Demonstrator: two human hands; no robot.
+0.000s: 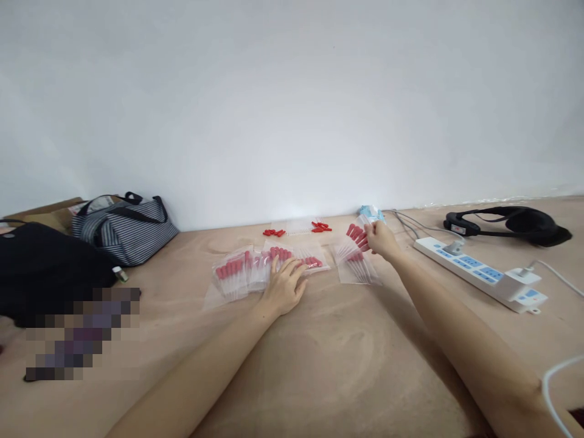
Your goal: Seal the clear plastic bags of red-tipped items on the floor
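My left hand (285,286) lies with its fingers stretched out on a group of clear plastic bags (233,277) that overlap on the wooden table. Each bag holds several thin, pale sticks with red ends, too small to name more exactly. To the right, my right hand (381,241) pinches the upper edge of another clear plastic bag (360,271) with red-ended sticks fanned out inside. That bag is tilted, its top lifted towards my fingers. Behind the bags lie two small groups of loose red-ended sticks (274,232), their pale stems pointing towards each other.
A white power strip (474,271) with plugs and cables lies at the right, near a black headset-like band (511,225). A blue-and-white packet (371,213) stands by the wall. Left are a striped bag (125,228), black cloth (50,267), a small bottle (120,274) and a blurred-out object (84,334).
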